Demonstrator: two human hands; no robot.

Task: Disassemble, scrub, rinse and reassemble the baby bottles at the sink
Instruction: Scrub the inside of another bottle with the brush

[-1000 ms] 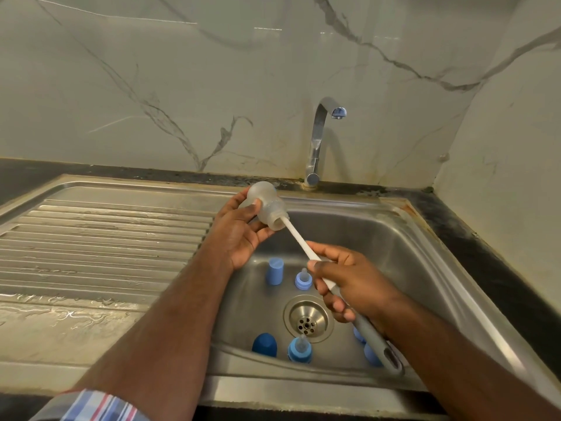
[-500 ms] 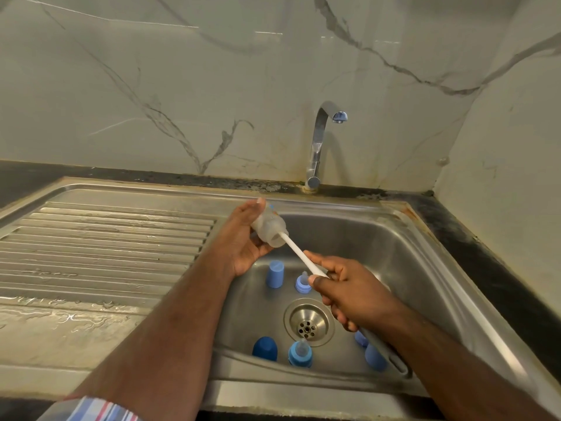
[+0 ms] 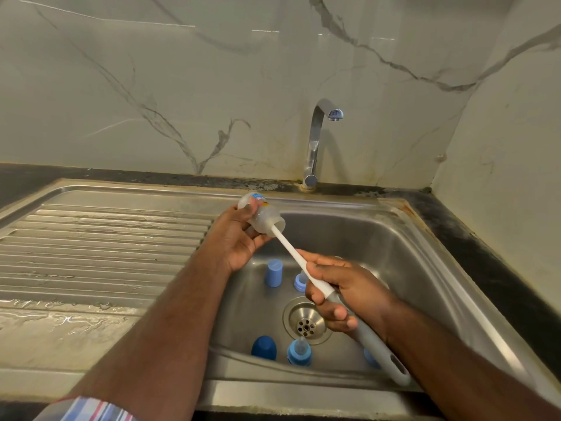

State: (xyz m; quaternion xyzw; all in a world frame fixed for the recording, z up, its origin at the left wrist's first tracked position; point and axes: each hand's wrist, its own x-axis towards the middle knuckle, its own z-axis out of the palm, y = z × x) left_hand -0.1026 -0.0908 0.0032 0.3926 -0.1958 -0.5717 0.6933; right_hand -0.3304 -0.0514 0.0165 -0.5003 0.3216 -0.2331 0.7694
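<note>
A person scrubs the inside of a baby bottle (image 3: 262, 217) with a brush (image 3: 315, 287) over a steel sink (image 3: 425, 268).

The left hand (image 3: 239, 241) grips the clear bottle, tilted with its mouth toward 4 o'clock, above the basin's rear left corner; the right hand (image 3: 343, 296) is curled around the brush's white stem and grey handle, the head hidden inside the bottle. On the basin floor, a light-blue cap (image 3: 273, 273) stands at 10 o'clock from the drain (image 3: 306, 322), a teat ring (image 3: 299, 282) at 12, partly behind the right hand, a dark-blue cap (image 3: 263, 347) at 8 and a blue teat collar (image 3: 299, 351) at 6. The tap (image 3: 317, 141) rises behind the basin, a drainboard (image 3: 100, 247) lies at 9 o'clock.
</note>
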